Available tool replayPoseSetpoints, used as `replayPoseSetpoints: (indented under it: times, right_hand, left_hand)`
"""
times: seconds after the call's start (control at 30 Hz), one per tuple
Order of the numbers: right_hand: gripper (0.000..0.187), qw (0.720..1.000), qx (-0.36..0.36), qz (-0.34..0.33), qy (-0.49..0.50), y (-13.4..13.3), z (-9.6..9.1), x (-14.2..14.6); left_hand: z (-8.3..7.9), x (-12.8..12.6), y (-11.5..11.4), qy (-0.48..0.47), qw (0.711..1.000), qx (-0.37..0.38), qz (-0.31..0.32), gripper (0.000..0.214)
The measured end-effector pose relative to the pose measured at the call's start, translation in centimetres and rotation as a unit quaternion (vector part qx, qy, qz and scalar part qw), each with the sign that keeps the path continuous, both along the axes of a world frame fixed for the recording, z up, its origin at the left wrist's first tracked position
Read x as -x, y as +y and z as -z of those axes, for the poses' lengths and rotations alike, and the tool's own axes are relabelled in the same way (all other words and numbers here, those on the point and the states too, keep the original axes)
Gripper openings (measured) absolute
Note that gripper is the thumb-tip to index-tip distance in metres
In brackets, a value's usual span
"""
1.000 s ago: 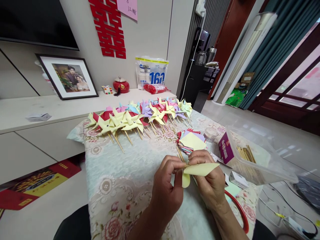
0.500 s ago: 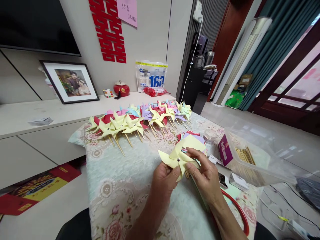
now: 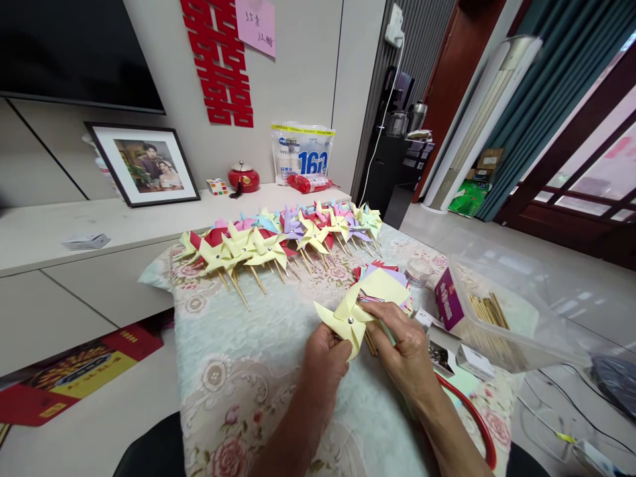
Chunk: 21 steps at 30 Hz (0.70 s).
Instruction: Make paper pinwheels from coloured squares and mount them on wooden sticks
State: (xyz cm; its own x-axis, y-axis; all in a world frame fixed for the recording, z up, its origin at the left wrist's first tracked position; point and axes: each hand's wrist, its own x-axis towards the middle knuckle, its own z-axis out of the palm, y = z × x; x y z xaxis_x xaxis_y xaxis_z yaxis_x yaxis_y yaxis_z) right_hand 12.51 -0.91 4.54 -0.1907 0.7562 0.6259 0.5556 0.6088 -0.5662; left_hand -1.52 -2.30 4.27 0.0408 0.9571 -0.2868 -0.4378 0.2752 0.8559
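Observation:
A pale yellow paper pinwheel [image 3: 342,324] with a small metal pin at its centre is held above the table between both hands. My left hand [image 3: 325,354] pinches its lower left side between thumb and fingers. At its right, my right hand [image 3: 405,338] has closed its thumb and fingers on a blade's edge, and the fingertips are partly hidden. Behind the pinwheel lies a stack of coloured paper pieces [image 3: 397,273], partly covered by it. Several finished-looking pinwheels [image 3: 268,246] on wooden sticks lie in rows toward the back of the table.
A clear plastic box [image 3: 527,348] with wooden sticks [image 3: 489,311] stands at the right. Near it are a small box of metal pins [image 3: 441,358], a white box [image 3: 474,361], a round clear container [image 3: 418,273] and a red curved handle [image 3: 477,417]. A flowered cloth [image 3: 248,371] covers the table.
My right thumb and fingers have shifted along the pinwheel's right side and come closer together. The pinwheel has moved very slightly left. The view has shifted a little too.

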Motion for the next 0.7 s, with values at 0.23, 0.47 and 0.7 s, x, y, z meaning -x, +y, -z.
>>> replayPoseSetpoints:
  times: [0.23,0.47,0.7]
  right_hand:
    - [0.034,1.0,-0.002,-0.015,0.008,0.2,0.5,-0.1]
    - [0.034,1.0,0.005,0.021,0.02,-0.1,-0.2,-0.1]
    - [0.025,0.994,0.009,0.055,0.091,-0.7,-0.5,-0.2]
  left_hand:
    - [0.4,-0.1,0.1,-0.009,1.0,-0.006,0.008,0.033]
    - [0.5,0.0,-0.1,-0.008,1.0,-0.029,-0.008,0.022]
    - [1.2,-0.1,0.3,0.003,0.997,-0.077,-0.027,0.024]
